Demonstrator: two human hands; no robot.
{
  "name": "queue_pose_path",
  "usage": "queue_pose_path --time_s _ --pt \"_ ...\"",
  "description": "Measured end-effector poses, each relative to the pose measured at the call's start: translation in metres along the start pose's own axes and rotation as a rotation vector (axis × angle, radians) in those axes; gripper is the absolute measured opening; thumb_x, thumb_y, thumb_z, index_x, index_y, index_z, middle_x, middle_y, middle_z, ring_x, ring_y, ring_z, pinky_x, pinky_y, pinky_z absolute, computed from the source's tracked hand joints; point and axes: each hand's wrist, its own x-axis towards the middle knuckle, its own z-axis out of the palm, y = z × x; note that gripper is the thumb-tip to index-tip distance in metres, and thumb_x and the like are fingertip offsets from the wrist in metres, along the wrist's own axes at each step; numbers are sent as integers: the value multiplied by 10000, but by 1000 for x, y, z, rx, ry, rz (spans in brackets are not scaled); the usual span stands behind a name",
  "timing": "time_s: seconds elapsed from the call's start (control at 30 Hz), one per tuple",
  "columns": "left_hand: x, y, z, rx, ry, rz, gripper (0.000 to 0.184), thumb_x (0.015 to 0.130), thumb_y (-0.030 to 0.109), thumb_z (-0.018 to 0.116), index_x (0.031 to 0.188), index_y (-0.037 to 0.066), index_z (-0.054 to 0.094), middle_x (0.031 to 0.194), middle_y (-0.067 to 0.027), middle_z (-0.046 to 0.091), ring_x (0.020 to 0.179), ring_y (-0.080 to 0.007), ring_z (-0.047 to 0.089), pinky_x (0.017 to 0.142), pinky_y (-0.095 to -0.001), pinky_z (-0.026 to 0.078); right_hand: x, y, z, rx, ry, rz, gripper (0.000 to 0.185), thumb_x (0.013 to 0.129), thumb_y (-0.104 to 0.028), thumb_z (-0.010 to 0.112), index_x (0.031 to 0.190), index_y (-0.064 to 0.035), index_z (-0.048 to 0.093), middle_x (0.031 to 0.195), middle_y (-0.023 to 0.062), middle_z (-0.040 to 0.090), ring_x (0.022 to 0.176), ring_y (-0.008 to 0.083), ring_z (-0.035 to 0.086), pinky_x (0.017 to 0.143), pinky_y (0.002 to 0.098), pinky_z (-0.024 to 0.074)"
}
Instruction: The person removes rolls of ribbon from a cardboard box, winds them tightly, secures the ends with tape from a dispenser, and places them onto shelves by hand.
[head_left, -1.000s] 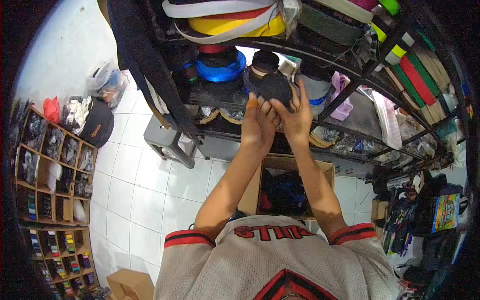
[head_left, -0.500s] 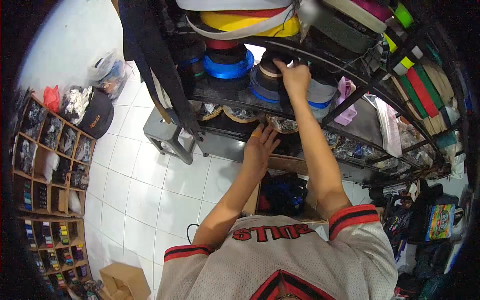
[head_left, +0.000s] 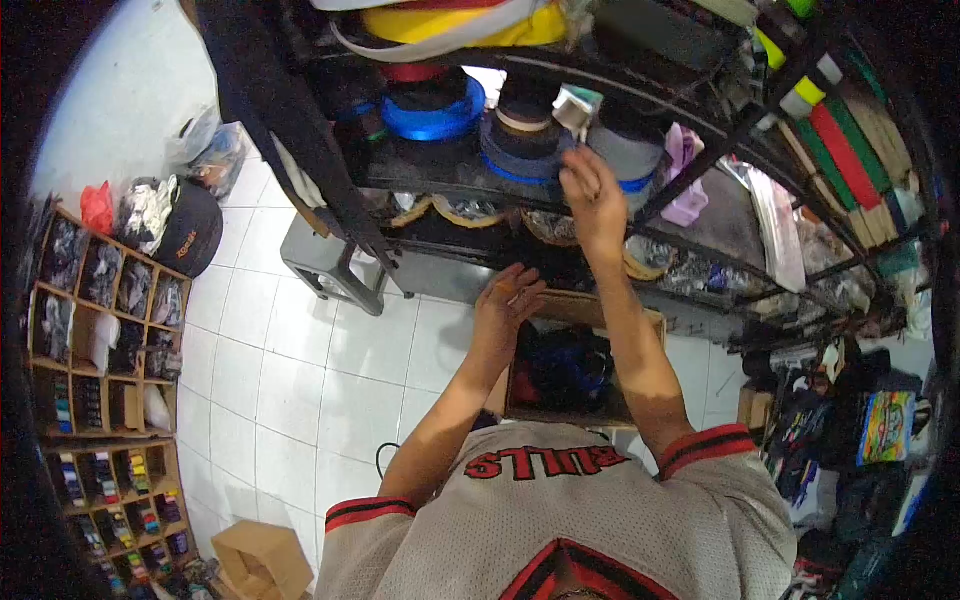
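Observation:
My right hand (head_left: 598, 200) is in front of the middle shelf, fingers bent together and slightly blurred. A small whitish plastic packet (head_left: 575, 108) sticks up from its fingertips. Beside it stand a dark roll of webbing (head_left: 525, 145) with a cream core ring and a grey roll (head_left: 627, 150) with a blue lower edge. A shiny blue ribbon roll (head_left: 432, 112) lies further left. Lower down, my left hand (head_left: 507, 300) is open with nothing in it, fingers loosely spread near the shelf edge above an open cardboard box (head_left: 655, 330) of dark and blue items.
Yellow and white strap rolls (head_left: 465, 25) fill the upper shelf. Round baskets (head_left: 468, 210) line the lower one. A grey stool (head_left: 335, 265) stands left of the rack. At far left is a compartment shelf (head_left: 105, 320) with bagged items and thread spools; a small carton (head_left: 262, 560) sits nearby.
My right hand has drawn back from the rolls, and the plastic packet now shows at its fingertips. My left hand has dropped away from the basket. The view has shifted slightly.

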Motion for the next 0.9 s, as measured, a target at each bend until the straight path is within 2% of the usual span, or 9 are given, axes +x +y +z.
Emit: queue_pose_path --time_s 0.17,0.23,0.3,0.33,0.37,0.47,0.63,0.8,0.9 --pt "-2 -58 -28 309 49 -142 338 910 218 465 1172 8 503 1093 -174 590 933 -266 612 802 -343 497 -92 55 -122 -280 -319 526 333 796 -169 688 1094 -42 614 1016 134 661 912 176 631 785 288 487" --pt "0 -83 -47 499 42 -191 314 893 205 481 1137 12 524 1048 -176 611 892 -263 616 772 -342 499 -148 111 -184 -553 -407 606 338 817 -281 655 1079 -69 628 1002 147 662 907 258 641 799 344 490" --pt "8 -126 -88 970 132 -196 322 861 193 506 1118 0 519 989 -197 620 868 -294 615 762 -365 494 -197 137 -235 -802 -508 740 361 826 -343 630 1068 -74 636 1000 161 659 923 305 633 809 385 488" --pt "8 -135 -91 1207 157 -175 326 845 187 518 1109 -5 517 959 -207 625 856 -310 614 757 -377 492 -210 126 -249 -813 -642 815 429 801 -291 646 1132 -23 593 1064 154 639 972 262 618 853 340 471" --pt "5 -139 -95 1213 106 -306 381 799 192 562 1108 -24 505 930 -254 612 858 -350 607 751 -407 479 -230 138 -267 -915 -685 869 425 806 -296 637 1128 -23 596 1094 159 624 1000 275 604 873 351 460" --pt "8 -209 -163 1673 -127 -51 381 817 230 535 1104 -20 506 994 -286 586 888 -371 608 750 -442 487 -314 200 -317 -1007 -782 1033 466 806 -338 623 1156 -33 578 1211 176 553 1120 327 526 963 397 404" --pt "21 -265 -197 2038 -475 -4 385 822 257 540 1103 -4 512 1029 -279 583 905 -376 608 749 -453 493 -330 218 -309 -937 -978 1157 552 808 -346 610 1254 -46 489 1233 208 522 1146 345 499 983 424 391" --pt "47 -289 -211 2214 -453 -39 404 814 273 558 1112 2 515 1038 -271 584 896 -371 613 743 -447 497 -346 264 -318 -749 -901 1079 517 828 -333 581 1255 -55 490 1207 219 535 1123 350 517 965 436 409" --pt "48 -308 -222 2308 -393 -78 416 810 282 568 1117 6 517 1044 -267 585 892 -368 616 740 -443 499 -326 258 -297 -855 -878 1022 479 838 -332 572 1240 -78 513 1183 215 551 1105 356 529 949 436 421"
